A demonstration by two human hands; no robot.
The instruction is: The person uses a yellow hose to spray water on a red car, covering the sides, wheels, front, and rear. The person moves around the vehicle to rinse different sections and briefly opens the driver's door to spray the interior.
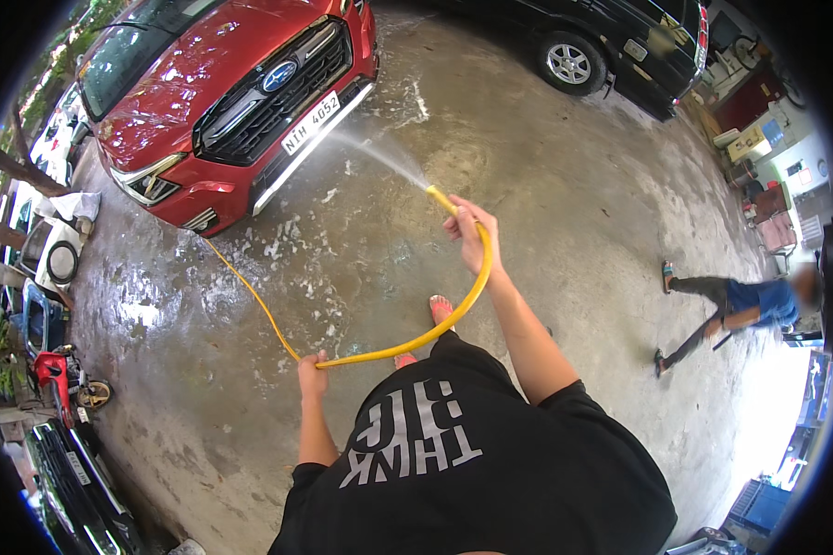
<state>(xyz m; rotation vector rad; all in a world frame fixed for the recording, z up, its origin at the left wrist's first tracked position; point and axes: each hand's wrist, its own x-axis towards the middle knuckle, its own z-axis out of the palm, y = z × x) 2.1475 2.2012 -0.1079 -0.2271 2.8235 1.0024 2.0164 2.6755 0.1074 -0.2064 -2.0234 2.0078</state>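
Note:
My right hand (473,232) grips a yellow hose (416,345) just behind its open end. A fan of water (382,158) sprays from there onto the front bumper of a red Subaru car (173,83), close to its licence plate. Lower down, my left hand (313,374) is closed around the same hose. Between my hands the hose hangs in a wide curve in front of my black shirt. Beyond my left hand it runs across the floor to the car's front corner, where the bumper hides the rest.
Wet concrete (361,277) with foam patches lies around the car. A black vehicle (597,41) is parked at the top right. A person (743,305) walks on the right. Along the left edge are a red motorcycle (55,381), car doors (36,316) and a black bumper (76,479).

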